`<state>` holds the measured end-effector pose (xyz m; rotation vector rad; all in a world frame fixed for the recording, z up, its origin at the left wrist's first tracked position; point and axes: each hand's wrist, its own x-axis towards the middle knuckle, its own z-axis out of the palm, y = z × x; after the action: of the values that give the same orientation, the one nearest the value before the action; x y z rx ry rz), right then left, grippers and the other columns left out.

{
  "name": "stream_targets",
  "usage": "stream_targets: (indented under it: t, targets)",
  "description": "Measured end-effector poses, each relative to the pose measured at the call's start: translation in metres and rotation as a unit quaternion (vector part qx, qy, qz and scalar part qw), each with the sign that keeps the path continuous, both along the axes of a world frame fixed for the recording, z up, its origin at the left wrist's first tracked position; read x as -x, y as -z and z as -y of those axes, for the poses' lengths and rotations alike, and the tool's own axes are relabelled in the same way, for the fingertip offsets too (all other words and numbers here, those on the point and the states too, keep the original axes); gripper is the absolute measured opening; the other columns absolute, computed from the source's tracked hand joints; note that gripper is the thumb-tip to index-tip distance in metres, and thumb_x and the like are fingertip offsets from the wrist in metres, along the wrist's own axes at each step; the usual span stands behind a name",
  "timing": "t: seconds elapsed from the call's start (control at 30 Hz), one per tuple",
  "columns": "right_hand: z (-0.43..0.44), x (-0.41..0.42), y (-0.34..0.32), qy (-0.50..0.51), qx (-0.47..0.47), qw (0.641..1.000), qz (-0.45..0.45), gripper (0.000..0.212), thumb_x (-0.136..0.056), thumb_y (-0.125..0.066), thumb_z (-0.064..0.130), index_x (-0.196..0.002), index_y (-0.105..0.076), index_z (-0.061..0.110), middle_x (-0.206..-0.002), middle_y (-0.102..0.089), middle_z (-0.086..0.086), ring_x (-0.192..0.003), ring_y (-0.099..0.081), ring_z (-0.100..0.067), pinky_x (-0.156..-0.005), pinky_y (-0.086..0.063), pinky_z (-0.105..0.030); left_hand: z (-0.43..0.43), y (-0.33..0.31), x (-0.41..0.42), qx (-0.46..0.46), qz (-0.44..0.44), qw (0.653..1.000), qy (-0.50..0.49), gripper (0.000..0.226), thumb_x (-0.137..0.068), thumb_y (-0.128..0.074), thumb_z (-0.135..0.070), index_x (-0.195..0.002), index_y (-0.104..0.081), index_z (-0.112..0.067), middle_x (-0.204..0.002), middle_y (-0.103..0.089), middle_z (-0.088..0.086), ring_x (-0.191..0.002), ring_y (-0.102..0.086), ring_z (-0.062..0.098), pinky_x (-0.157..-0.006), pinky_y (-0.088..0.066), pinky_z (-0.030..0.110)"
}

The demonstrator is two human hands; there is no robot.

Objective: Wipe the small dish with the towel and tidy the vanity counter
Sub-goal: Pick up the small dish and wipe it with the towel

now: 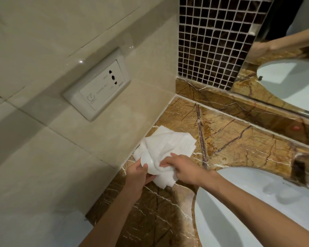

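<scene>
Gripping the dish (149,164) in our left hand (138,177), right hand (183,171) pinching the towel (168,145) at seven o'clock from the counter (239,139) corner, we judge wiping underway, tidying unstarted.

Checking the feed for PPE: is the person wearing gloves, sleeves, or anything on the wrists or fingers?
No. The left hand and right hand are bare, with no gloves. Both forearms are uncovered to the frame edge: no sleeves, watch or bracelet. No rings visible on the fingers.
</scene>
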<state>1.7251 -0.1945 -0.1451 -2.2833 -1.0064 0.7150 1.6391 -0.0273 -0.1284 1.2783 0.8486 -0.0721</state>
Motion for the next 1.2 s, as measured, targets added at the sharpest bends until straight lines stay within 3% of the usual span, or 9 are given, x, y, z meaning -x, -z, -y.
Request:
stream_targets:
  t: [0.13,0.27,0.4,0.53,0.83,0.9,0.97,1.1,1.2]
  targets:
    - [0.008,-0.002,-0.001,0.219,-0.155,0.958,-0.101,0.053,-0.082,-0.044,-0.017,-0.126,-0.06,0.008,-0.127,-0.063,-0.004,-0.123,-0.053,-0.019,-0.097,-0.035,-0.015,0.004,-0.003,-0.006,-0.018,0.009,1.0,0.009,0.029,-0.095,-0.048,-0.004,-0.123,-0.054,-0.003,-0.119,-0.061,0.016,-0.105,-0.063,0.03,-0.062,-0.06,0.029]
    - [0.001,0.001,0.003,0.484,-0.284,0.79,-0.247,0.04,-0.09,-0.046,-0.012,-0.123,-0.062,0.004,-0.118,-0.063,-0.007,-0.109,-0.06,-0.027,-0.095,-0.051,-0.037,0.011,-0.001,-0.012,-0.179,0.019,0.98,0.083,0.053,-0.092,-0.058,-0.016,-0.138,-0.033,-0.01,-0.11,-0.059,0.014,-0.094,-0.066,0.026,-0.06,-0.06,0.027]
    - [-0.003,0.005,0.003,0.534,-0.32,0.702,-0.346,0.037,-0.091,-0.044,-0.011,-0.116,-0.064,0.007,-0.107,-0.069,-0.014,-0.094,-0.068,-0.032,-0.081,-0.057,-0.046,0.017,0.006,0.003,-0.52,0.132,0.806,0.25,0.06,-0.09,-0.06,-0.034,-0.138,-0.041,-0.003,-0.1,-0.069,0.017,-0.081,-0.069,0.024,-0.072,-0.06,0.03]
    - [-0.004,0.009,0.002,0.557,-0.35,0.645,-0.389,0.037,-0.09,-0.043,-0.012,-0.102,-0.066,0.014,-0.1,-0.072,-0.012,-0.091,-0.07,-0.031,-0.082,-0.058,-0.049,0.01,0.013,0.014,-0.605,0.055,0.732,0.31,0.05,-0.071,-0.082,-0.024,-0.118,-0.067,-0.013,-0.1,-0.067,0.02,-0.084,-0.065,0.029,-0.073,-0.06,0.042]
    - [-0.004,0.014,0.004,0.499,-0.397,0.592,-0.492,0.027,-0.093,-0.046,-0.008,-0.115,-0.061,-0.004,-0.108,-0.072,-0.02,-0.101,-0.068,-0.037,-0.093,-0.051,-0.053,-0.012,0.022,-0.015,-0.705,0.191,0.559,0.392,0.041,-0.066,-0.084,-0.01,-0.105,-0.073,-0.003,-0.114,-0.068,0.024,-0.108,-0.063,0.04,-0.086,-0.053,0.057]
    - [-0.005,0.015,0.002,0.485,-0.404,0.587,-0.507,0.027,-0.095,-0.046,-0.006,-0.117,-0.06,-0.004,-0.111,-0.071,-0.02,-0.103,-0.067,-0.037,-0.095,-0.051,-0.05,-0.008,0.013,-0.021,-0.671,0.144,0.59,0.426,0.045,-0.083,-0.071,-0.012,-0.125,-0.06,-0.002,-0.134,-0.056,0.021,-0.126,-0.05,0.039,-0.106,-0.038,0.052]
    - [-0.006,0.014,-0.002,0.475,-0.418,0.581,-0.513,0.026,-0.095,-0.046,-0.005,-0.117,-0.06,-0.003,-0.11,-0.072,-0.019,-0.102,-0.068,-0.034,-0.088,-0.056,-0.044,-0.005,0.008,-0.024,-0.589,0.073,0.686,0.422,0.043,-0.099,-0.045,-0.02,-0.14,-0.042,-0.01,-0.15,-0.038,0.008,-0.139,-0.034,0.027,-0.116,-0.021,0.041]
    - [-0.015,0.012,-0.014,0.477,-0.403,0.628,-0.463,0.027,-0.095,-0.05,0.001,-0.119,-0.061,0.005,-0.112,-0.071,-0.015,-0.103,-0.068,-0.032,-0.095,-0.052,-0.048,0.003,-0.011,-0.017,-0.355,0.094,0.909,0.198,0.023,-0.094,-0.055,-0.022,-0.076,-0.064,-0.012,-0.072,-0.065,0.006,-0.067,-0.056,0.016,-0.065,-0.045,0.029]
    - [-0.027,0.019,-0.023,0.469,-0.347,0.736,-0.344,0.029,-0.096,-0.052,0.015,-0.123,-0.059,0.016,-0.113,-0.068,0.005,-0.103,-0.063,-0.014,-0.089,-0.053,-0.032,-0.002,-0.018,-0.018,-0.205,0.067,0.968,0.132,0.026,-0.093,-0.057,-0.024,-0.073,-0.065,-0.008,-0.065,-0.065,0.005,-0.065,-0.061,0.022,-0.063,-0.05,0.03]
